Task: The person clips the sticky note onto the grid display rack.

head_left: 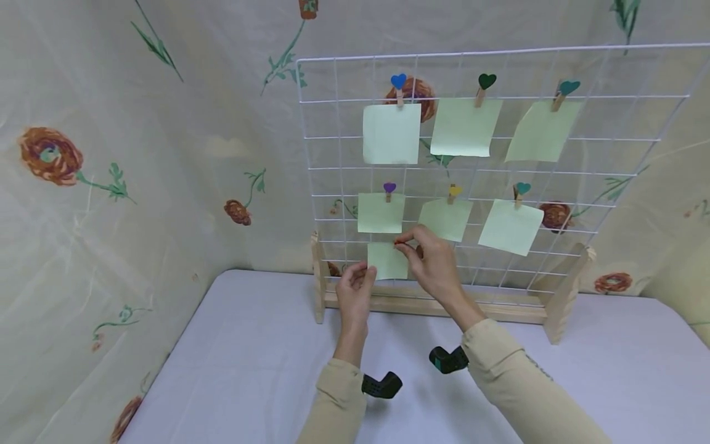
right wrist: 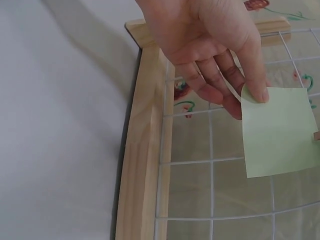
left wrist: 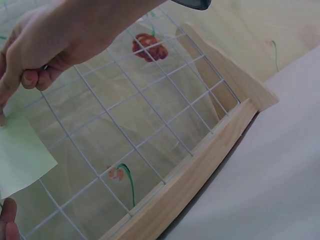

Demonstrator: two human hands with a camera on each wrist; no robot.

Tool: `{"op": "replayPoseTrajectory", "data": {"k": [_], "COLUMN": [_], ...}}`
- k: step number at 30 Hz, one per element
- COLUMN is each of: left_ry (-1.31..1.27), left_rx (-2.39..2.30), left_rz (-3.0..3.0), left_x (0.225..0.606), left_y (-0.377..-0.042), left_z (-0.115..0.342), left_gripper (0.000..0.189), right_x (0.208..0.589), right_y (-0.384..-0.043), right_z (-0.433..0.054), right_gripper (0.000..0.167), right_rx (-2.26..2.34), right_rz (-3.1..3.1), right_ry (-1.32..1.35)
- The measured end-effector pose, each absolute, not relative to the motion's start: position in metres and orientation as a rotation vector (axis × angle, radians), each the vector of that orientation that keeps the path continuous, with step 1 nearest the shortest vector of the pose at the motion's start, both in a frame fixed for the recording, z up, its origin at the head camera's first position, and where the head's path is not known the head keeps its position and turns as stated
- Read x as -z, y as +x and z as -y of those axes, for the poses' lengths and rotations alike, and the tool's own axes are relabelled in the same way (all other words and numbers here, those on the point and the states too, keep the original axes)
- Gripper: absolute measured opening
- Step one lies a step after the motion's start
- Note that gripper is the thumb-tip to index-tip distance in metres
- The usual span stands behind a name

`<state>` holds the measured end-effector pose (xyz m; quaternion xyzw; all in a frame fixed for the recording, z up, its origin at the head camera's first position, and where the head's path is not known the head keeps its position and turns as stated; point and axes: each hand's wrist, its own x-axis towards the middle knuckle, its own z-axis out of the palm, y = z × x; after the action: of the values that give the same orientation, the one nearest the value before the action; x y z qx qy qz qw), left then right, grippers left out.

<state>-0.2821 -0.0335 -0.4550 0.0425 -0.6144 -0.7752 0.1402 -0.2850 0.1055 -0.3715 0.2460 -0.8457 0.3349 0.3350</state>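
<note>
A pale green paper note [head_left: 387,262] lies against the lower left part of a white wire grid [head_left: 355,166]. My left hand [head_left: 355,293] pinches its lower left corner; the thumb [right wrist: 259,94] shows on the paper's face in the right wrist view. At the note's top edge my right hand [head_left: 435,265] pinches a small wooden clothespin [left wrist: 2,120] with a red top. The fingers hide most of this clothespin. Two more green notes, one [head_left: 380,213] under a purple heart clothespin [head_left: 389,188] and one [head_left: 445,219] under a yellow one [head_left: 455,190], hang just above.
A wooden base [head_left: 410,304] with side feet [head_left: 568,296] holds the grid upright on a white-covered table [head_left: 249,357]. Several other notes hang from heart clothespins, including a blue one [head_left: 398,81]. Behind stands a flowered cloth [head_left: 222,92]. Black wrist devices [head_left: 383,385] sit below both hands.
</note>
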Motion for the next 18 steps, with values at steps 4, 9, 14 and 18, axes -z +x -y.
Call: {"op": "replayPoseTrajectory", "data": {"k": [4,9,14,18], "left_ry": [0.124,0.125,0.112,0.105], "left_rx": [2.244,2.249,2.251,2.247], "left_rz": [1.765,1.764,1.768,1.774], "left_x": [0.4548,0.4534,0.4527,0.4526], "left_y": [-0.2821,-0.2814,-0.2816,-0.2815], "left_z": [0.0334,0.0332,0.0331,0.0334], "left_gripper": [0.027,0.025,0.024,0.023], "right_x": [0.3708,0.3698,0.3688,0.3688], "right_y": [-0.2841,-0.2834,-0.2843,-0.2853], "right_z": [-0.1042,-0.1025,-0.1006,-0.0994], "right_gripper": [0.009,0.008,0.007,0.006], "right_rx": [-0.849,-0.827,-0.812,-0.803], "right_rz": [2.219,2.217,2.204,2.201], "right_ry": [0.634,0.630,0.624,0.612]}}
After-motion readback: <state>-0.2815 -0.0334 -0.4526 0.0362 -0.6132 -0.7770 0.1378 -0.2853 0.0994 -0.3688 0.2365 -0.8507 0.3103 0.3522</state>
